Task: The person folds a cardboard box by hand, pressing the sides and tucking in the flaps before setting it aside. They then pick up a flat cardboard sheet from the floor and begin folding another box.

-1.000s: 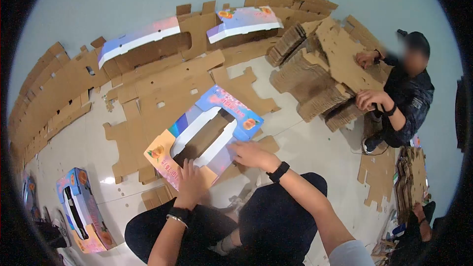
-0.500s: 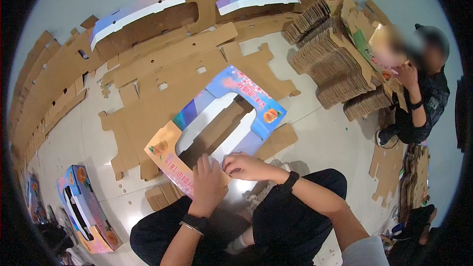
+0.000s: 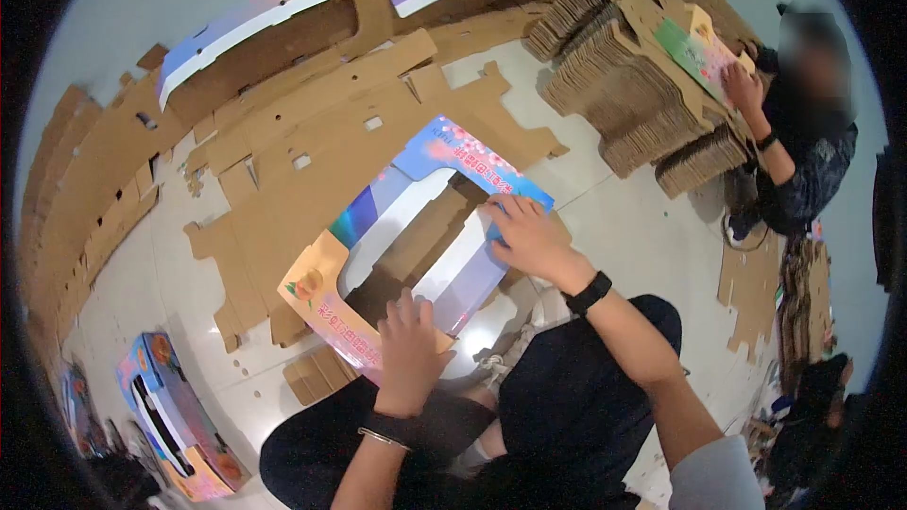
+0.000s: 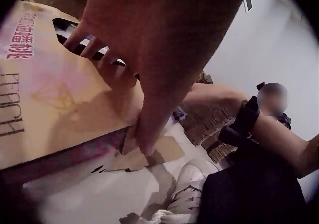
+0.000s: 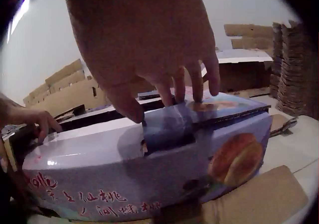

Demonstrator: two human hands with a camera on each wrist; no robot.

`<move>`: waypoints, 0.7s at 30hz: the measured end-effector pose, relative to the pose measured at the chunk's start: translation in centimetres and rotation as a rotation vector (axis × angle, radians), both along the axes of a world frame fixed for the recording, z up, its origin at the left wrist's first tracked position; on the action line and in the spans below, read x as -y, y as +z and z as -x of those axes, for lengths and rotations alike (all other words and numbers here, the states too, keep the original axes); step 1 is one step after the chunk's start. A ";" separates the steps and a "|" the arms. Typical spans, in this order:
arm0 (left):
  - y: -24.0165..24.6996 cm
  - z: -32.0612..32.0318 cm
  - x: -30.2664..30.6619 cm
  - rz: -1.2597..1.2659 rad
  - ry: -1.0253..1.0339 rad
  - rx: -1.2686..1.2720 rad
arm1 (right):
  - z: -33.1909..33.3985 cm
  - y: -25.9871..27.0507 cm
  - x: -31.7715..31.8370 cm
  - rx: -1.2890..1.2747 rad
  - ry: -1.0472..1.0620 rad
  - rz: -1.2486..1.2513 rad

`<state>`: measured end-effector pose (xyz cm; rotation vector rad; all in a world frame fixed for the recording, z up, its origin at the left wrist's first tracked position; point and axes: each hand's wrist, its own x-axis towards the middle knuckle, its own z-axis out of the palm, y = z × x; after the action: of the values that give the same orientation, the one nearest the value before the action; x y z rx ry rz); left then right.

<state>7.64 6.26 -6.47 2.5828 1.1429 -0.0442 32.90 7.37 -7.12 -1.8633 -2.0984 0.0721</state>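
Beneath the left grip (image 3: 411, 359), which holds its near end, and the right grip (image 3: 537, 238), pressing its far corner with outstretched fingers, a printed carton (image 3: 453, 269) sits over flattened cardboard (image 3: 265, 236) on shiny floor (image 3: 189, 307), with cardboard stacks (image 3: 652, 104) beyond the right grip.

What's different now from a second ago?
The right hand left the long side of the box, came back beside the left hand, then went out to the blue end, where it touches the corner. A green-and-pink printed sheet has appeared on the cardboard stack, at the other person's hand. The left hand is still at the orange end.
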 end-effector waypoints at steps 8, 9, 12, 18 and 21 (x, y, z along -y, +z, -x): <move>-0.1 -0.8 -1.0 0.098 0.109 0.184 | 0.4 0.3 0.7 0.082 -0.100 0.159; -0.5 -0.7 -1.3 0.098 0.111 0.186 | 0.6 0.2 0.6 0.083 -0.098 0.159; -1.4 -0.6 -1.5 0.125 0.140 0.342 | 1.1 0.3 0.4 0.214 -0.240 0.221; -0.7 -1.6 -0.8 0.196 0.131 0.481 | 0.8 0.1 0.5 0.271 -0.405 0.337; -0.9 -1.5 -0.9 0.205 0.104 0.533 | 0.6 -0.9 0.4 0.281 -0.370 0.342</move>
<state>9.10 7.20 -7.39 2.1588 1.0002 0.4932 32.32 6.98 -7.98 -2.5724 -1.9652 0.0892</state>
